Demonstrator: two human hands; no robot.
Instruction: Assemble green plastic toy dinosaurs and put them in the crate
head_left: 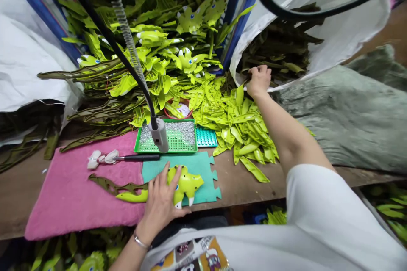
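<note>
My left hand lies spread over a lime-green dragon-like plastic piece with white tips and a blue eye, on the teal foam mat. A dark olive strip and a lime blade-shaped part extend left from under this hand onto the pink cloth. My right hand reaches to the mouth of a white sack holding dark olive parts. Its fingers bend over the parts at the sack's edge, and what they touch is hidden.
A green tray of small metal pieces stands behind the mat, with a hanging electric screwdriver over it. Lime parts are heaped to the right. A black-handled tool lies on the cloth. A black cable crosses the upper right.
</note>
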